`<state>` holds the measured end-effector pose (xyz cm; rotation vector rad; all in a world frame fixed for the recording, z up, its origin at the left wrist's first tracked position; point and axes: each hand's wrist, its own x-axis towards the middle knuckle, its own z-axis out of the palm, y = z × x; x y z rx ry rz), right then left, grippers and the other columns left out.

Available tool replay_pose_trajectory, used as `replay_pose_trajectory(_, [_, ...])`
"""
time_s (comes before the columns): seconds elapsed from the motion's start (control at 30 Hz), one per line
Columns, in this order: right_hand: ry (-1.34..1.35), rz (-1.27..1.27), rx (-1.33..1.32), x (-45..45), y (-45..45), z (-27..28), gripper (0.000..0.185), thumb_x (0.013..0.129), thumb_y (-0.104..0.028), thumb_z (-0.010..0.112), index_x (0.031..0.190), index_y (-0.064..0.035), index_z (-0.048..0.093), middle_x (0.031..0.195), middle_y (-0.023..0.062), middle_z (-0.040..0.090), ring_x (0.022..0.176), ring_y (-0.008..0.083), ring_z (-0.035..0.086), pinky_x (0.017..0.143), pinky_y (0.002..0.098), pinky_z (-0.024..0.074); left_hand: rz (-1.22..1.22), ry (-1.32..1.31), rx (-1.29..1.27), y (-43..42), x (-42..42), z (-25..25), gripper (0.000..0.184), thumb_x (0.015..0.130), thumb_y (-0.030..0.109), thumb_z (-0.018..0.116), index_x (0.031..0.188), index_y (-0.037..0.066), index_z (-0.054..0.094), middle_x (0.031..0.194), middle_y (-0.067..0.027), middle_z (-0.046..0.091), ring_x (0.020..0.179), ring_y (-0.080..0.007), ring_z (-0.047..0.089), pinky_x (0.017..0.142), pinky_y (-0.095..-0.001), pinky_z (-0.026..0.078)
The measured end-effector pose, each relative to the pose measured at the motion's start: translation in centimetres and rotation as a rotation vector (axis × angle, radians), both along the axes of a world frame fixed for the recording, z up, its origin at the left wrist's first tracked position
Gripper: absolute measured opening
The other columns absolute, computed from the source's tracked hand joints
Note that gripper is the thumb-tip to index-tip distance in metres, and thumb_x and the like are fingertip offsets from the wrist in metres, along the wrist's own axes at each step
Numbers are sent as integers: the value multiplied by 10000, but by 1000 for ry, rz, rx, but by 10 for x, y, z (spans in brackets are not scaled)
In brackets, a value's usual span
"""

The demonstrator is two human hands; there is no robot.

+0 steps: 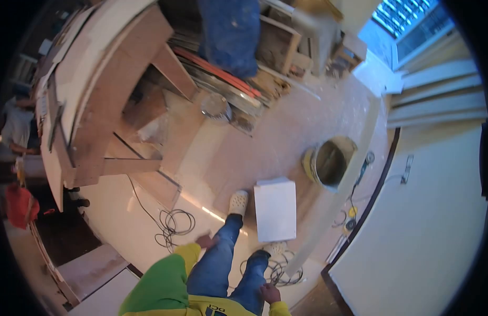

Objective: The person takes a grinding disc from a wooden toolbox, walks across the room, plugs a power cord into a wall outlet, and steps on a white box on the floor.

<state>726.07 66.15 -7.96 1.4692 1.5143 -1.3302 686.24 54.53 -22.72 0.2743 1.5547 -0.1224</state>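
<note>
My left hand [206, 241] is beside my left knee, its fingers loosely stretched and blurred, with nothing visible in it. Low by my right thigh is my right hand [270, 293], its fingers curled in; no object shows in it. A white rectangular box or block [275, 210] stands on the floor in front of my feet. To its right, a long pale board [339, 197] slants across the view, its near end not far from my right hand. Black cable [278, 271] lies coiled around my right foot.
A bucket [310, 164] stands beyond the board. An angle grinder [366, 164] lies near the right wall. More coiled cable [175, 224] is on the floor at left. A large curved wooden counter [110, 79] fills the upper left. A person [17, 126] is at far left.
</note>
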Motion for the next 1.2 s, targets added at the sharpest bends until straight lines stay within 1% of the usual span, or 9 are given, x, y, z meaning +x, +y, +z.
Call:
replay_pose_trajectory(0.03, [24, 42, 35, -7, 8, 4, 491, 856, -467, 539, 1061, -38, 658, 1065, 180, 670, 1034, 330, 626, 912, 398, 477, 61, -4, 305, -39, 37, -36, 1046, 828, 763, 348, 1420, -96, 271, 1423, -303, 366, 1333, -394, 370, 1114, -417, 282])
replay_pose_trajectory(0.1, [34, 90, 67, -11, 22, 6, 480, 853, -459, 544, 1046, -36, 664, 1043, 176, 676, 1012, 329, 634, 899, 399, 483, 89, -61, 168, 27, 14, 90, 1025, 842, 750, 349, 1420, -94, 277, 1459, -301, 306, 1379, -391, 291, 1141, -401, 224])
replay_pose_trajectory(0.23, [-11, 25, 234, -41, 56, 44, 417, 848, -399, 581, 1006, -23, 671, 965, 175, 688, 931, 314, 658, 844, 395, 504, 31, 61, 578, 75, -105, 141, 842, 853, 580, 560, 1367, -66, 394, 1383, -272, 435, 1300, -382, 408, 1087, -415, 320])
replay_pose_trajectory(0.27, [-15, 40, 237, -48, 62, 51, 417, 848, -399, 581, 1006, -23, 671, 965, 175, 688, 931, 314, 658, 844, 395, 504, 30, 529, 743, 57, -134, 83, 720, 843, 468, 639, 1321, -39, 460, 1332, -250, 490, 1252, -383, 451, 1055, -424, 354])
replay_pose_trajectory(0.5, [39, -318, 236, -74, 113, 90, 331, 859, -256, 626, 1017, 34, 643, 852, 169, 682, 664, 191, 660, 623, 320, 519, -73, 1952, 826, 106, -419, 377, 571, 796, 292, 664, 1294, 56, 511, 1371, -240, 432, 1255, -417, 403, 1019, -522, 339])
replay_pose_trajectory(0.7, [135, -248, 265, -56, 152, 83, 257, 875, -205, 585, 1043, -13, 612, 882, 130, 641, 671, 250, 653, 542, 349, 532, 359, 1706, -169, -8, -504, 436, 858, 757, 671, 590, 1366, 79, 467, 1421, -236, 390, 1354, -365, 320, 1084, -546, 259])
replay_pose_trajectory(0.73, [324, 301, 405, -45, 164, 85, 188, 883, -190, 547, 1025, -86, 613, 957, 165, 644, 778, 328, 653, 631, 424, 548, 480, 1528, -146, -42, -526, 427, 935, 723, 742, 561, 1367, 71, 465, 1417, -235, 403, 1348, -379, 335, 1080, -560, 259])
replay_pose_trajectory(0.8, [157, 480, 448, -41, 175, 90, 190, 884, -179, 500, 1038, -136, 602, 1012, 163, 632, 911, 372, 617, 724, 481, 525, 627, 1435, -18, -82, -535, 411, 999, 709, 788, 534, 1322, -1, 506, 1316, -252, 520, 1244, -356, 489, 1056, -431, 352])
replay_pose_trajectory(1.2, [-1, -388, 321, -106, 197, 171, 413, 913, -316, 576, 1154, 18, 595, 962, 99, 665, 765, 182, 651, 674, 310, 514, 774, 1553, 183, -59, -504, 413, 875, 743, 621, 660, 1293, -45, 518, 1253, -201, 579, 1100, -304, 595, 985, -368, 436])
